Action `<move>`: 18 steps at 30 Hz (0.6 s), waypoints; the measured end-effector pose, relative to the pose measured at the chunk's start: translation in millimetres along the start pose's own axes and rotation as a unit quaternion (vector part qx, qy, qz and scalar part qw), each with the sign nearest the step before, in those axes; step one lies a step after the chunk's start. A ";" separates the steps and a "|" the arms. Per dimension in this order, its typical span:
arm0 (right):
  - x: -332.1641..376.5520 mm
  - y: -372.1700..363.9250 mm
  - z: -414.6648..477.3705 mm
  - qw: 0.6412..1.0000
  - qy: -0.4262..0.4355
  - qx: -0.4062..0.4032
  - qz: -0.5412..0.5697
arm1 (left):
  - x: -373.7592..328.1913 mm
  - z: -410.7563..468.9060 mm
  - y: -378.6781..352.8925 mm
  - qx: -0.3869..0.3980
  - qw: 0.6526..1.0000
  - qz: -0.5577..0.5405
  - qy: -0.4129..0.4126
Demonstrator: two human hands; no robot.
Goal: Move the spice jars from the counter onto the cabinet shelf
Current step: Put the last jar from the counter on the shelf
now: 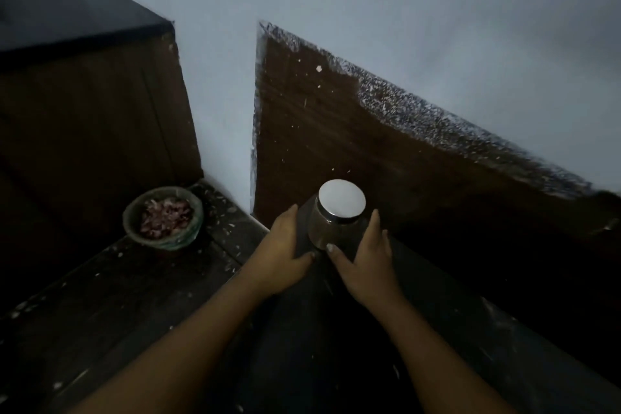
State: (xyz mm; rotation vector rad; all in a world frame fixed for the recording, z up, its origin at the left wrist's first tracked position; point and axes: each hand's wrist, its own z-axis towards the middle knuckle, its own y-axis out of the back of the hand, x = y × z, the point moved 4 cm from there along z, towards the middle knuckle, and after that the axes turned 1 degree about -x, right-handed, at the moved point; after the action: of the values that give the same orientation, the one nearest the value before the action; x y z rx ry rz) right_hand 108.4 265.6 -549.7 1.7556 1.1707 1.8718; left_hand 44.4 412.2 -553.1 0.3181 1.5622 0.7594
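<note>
A spice jar (pixel 331 223) with a shiny round metal lid stands tilted slightly, just in front of a brown panel. My left hand (pixel 280 254) wraps the jar's left side, thumb near its base. My right hand (pixel 364 257) grips its right side, fingers up along the wall of the jar. Both hands hold the same jar. Its lower body is dark and partly hidden by my fingers. The dim light hides what the jar rests on.
A green bowl (pixel 131 212) of reddish-purple bits sits on the dark speckled counter (pixel 111 299) at the left. Behind it stands a brown cabinet (pixel 84 131) with a black top. A brown panel (pixel 369 151) against the pale wall rises behind the jar.
</note>
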 end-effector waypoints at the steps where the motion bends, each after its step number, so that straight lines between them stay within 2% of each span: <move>1: -2.5 -4.3 7.0 1.000 -0.009 -0.001 0.008 | -0.1 5.6 -3.4 0.005 1.000 -0.013 -0.014; 7: -3.1 -16.5 29.4 0.997 0.006 -0.018 0.077 | -11.2 28.5 -23.3 0.063 0.992 -0.103 -0.027; 13: -1.2 -1.7 12.7 0.992 -0.013 -0.027 0.120 | -30.2 14.1 -26.0 0.032 0.995 -0.083 -0.036; 18: 28.5 52.6 -30.9 0.984 0.025 -0.093 0.149 | -79.9 -14.6 -13.1 -0.034 0.993 -0.074 -0.088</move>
State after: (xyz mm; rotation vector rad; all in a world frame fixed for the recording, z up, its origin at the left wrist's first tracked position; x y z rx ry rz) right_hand 89.4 243.2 -489.2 1.8678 0.7494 2.1272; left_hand 45.9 349.5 -499.8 0.2103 1.3742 0.6489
